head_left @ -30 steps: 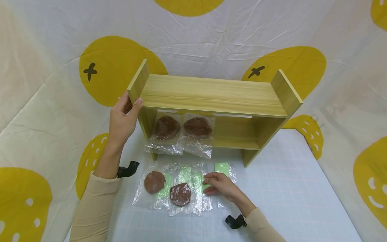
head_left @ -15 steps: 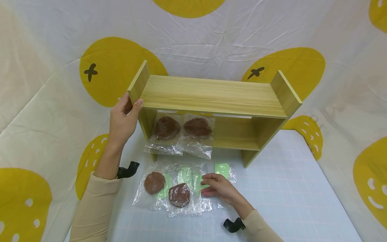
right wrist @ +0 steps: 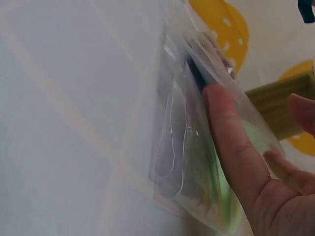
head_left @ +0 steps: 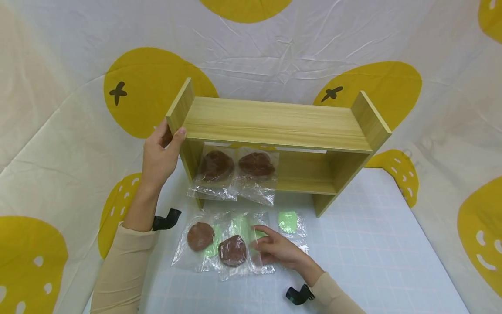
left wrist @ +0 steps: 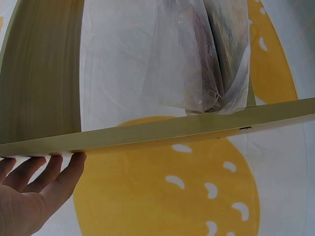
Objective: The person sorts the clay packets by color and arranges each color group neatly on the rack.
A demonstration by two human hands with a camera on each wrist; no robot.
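Head view: your left hand (head_left: pixel 158 159) grips the yellowish wooden shelf (head_left: pixel 274 122); your loose-fingered right hand (head_left: pixel 278 249) is probably separating clear plastic bags (head_left: pixel 244 267), so pinch one next.

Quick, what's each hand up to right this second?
Left hand: closed, holding the wooden shelf by its end panel.
Right hand: open, touching a clear plastic bag; no firm grip shows.

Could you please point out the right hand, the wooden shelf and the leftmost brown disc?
Right hand (head_left: pixel 281 250), head view: middle of hand.
Wooden shelf (head_left: pixel 276 123), head view: top board.
Leftmost brown disc (head_left: pixel 200 237), head view: centre.
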